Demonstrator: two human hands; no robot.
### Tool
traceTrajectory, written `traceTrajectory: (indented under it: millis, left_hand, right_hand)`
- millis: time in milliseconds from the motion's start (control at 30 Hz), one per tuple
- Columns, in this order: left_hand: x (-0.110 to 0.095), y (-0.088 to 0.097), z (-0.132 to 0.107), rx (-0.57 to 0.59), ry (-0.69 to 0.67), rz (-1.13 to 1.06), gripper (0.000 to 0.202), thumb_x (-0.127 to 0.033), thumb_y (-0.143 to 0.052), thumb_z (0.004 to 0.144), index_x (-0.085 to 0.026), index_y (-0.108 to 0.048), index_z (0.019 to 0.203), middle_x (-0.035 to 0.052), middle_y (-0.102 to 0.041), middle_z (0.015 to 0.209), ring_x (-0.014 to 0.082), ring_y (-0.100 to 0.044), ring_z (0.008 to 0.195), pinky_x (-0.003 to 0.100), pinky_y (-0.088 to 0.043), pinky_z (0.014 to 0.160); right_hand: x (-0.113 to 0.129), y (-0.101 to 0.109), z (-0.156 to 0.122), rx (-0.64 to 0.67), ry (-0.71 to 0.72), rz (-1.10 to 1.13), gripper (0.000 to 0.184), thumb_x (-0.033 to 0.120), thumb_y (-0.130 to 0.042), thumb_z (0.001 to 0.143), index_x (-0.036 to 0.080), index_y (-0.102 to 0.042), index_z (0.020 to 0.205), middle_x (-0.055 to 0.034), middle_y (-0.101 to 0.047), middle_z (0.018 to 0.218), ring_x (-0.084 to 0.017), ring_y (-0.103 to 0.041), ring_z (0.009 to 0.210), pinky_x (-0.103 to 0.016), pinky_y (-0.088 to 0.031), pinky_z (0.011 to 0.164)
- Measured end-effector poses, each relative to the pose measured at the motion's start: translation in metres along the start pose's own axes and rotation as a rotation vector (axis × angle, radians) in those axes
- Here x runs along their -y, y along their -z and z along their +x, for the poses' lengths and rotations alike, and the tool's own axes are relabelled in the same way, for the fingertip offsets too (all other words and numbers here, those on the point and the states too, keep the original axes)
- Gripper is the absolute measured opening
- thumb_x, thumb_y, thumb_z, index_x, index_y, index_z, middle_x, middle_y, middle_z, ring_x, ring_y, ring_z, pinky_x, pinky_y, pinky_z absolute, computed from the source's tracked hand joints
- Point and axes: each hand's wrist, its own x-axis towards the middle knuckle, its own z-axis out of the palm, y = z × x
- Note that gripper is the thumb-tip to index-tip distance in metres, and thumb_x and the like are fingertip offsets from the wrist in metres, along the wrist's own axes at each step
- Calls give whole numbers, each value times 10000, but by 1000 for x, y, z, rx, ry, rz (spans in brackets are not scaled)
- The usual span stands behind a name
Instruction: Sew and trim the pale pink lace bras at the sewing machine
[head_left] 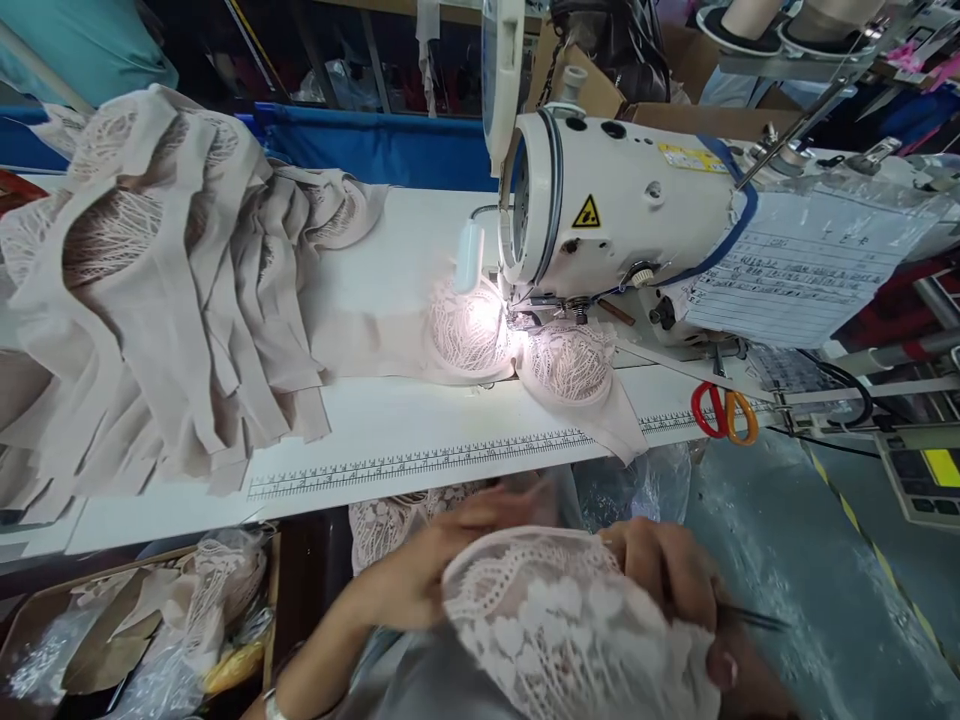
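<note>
Both my hands hold a pale pink lace bra cup (555, 620) low in front of me, below the table edge. My left hand (420, 570) grips the cup's left side; its fingers are blurred by motion. My right hand (675, 580) is closed on the cup's right edge and also holds a thin dark tool, probably tweezers (754, 620). On the white sewing table (420, 440), another lace bra piece (525, 350) lies under the needle of the white sewing machine (622, 210), lit by its lamp.
A big heap of beige lace garments (157, 290) covers the table's left side. Red and orange scissors (724, 412) lie to the right of the machine. A printed sheet in plastic (802, 270) hangs on the machine. A box of lace pieces (150, 620) sits lower left.
</note>
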Motion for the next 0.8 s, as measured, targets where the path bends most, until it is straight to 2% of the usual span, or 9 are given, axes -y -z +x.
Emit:
traceTrajectory:
  millis: [100, 233, 333, 467, 533, 600, 667, 733, 800]
  left_hand:
    - [-14, 27, -52, -53, 158, 247, 240, -289, -532, 930, -273, -756, 1013, 105, -766, 953, 273, -715, 950, 321, -543, 825]
    - [13, 28, -75, 24, 634, 822, 280, -136, -499, 865, -210, -736, 734, 87, -709, 640, 262, -686, 588, 299, -461, 558]
    - [54, 12, -58, 54, 795, 1061, 315, -45, -462, 831, -131, -765, 848, 157, -732, 698, 341, -712, 635, 365, -491, 578]
    - [87, -5, -44, 4, 774, 1127, 342, 12, -438, 852, -64, -751, 967, 229, -741, 851, 371, -732, 842, 456, -543, 766]
    - [88, -13, -45, -32, 711, 1178, 415, 81, -403, 828, -78, -734, 1021, 216, -740, 941, 343, -725, 907, 448, -546, 819]
    - [80, -20, -45, -88, 492, 1236, 444, 93, -379, 844, -102, -703, 1074, 176, -731, 977, 287, -715, 851, 392, -561, 762]
    - [66, -22, -37, -148, 126, 1250, 386, 44, -374, 896, -106, -672, 1090, 139, -717, 955, 242, -687, 793, 350, -563, 710]
    - [50, -14, -18, -149, -210, 1179, 309, -24, -385, 941, -90, -652, 1083, 128, -702, 939, 236, -666, 832, 354, -562, 757]
    - [36, 5, 10, -95, -370, 1095, 240, -71, -433, 956, -86, -649, 1059, 122, -687, 937, 240, -640, 879, 370, -550, 817]
  right_hand:
    - [6, 13, 0, -7, -62, 127, 593, 635, -472, 938, 233, -395, 509, 26, -403, 494, -107, -416, 447, -245, -360, 471]
    - [-25, -4, 7, -39, -512, -298, 433, 439, -501, 991, 194, -500, 634, 44, -447, 556, -111, -440, 518, -229, -319, 504]
    - [-58, -30, 12, 22, -779, -745, 204, 307, -573, 959, 176, -666, 833, -20, -656, 689, -182, -622, 661, -247, -408, 580]
    - [-75, -42, 15, 65, -856, -940, 152, 150, -583, 911, 126, -730, 940, -143, -738, 820, -281, -702, 783, -316, -481, 646]
    - [-70, -40, 14, 54, -849, -987, 208, 45, -546, 875, 98, -728, 961, -188, -739, 966, -297, -701, 906, -323, -501, 678]
    - [-59, -36, 14, 18, -773, -1032, 259, -4, -534, 841, 98, -716, 994, -180, -726, 1046, -277, -688, 944, -313, -503, 678]
    - [-44, -29, 18, -30, -483, -1056, 201, 39, -535, 869, 137, -707, 900, -101, -721, 861, -217, -669, 772, -294, -475, 617]
    - [-28, -15, 28, -77, -47, -1064, 233, 128, -513, 942, 171, -673, 778, -18, -611, 625, -165, -576, 587, -285, -432, 565]
    - [-15, 11, 47, -140, 193, -1118, 233, 194, -497, 995, 158, -690, 868, -8, -593, 631, -152, -553, 597, -278, -430, 586]
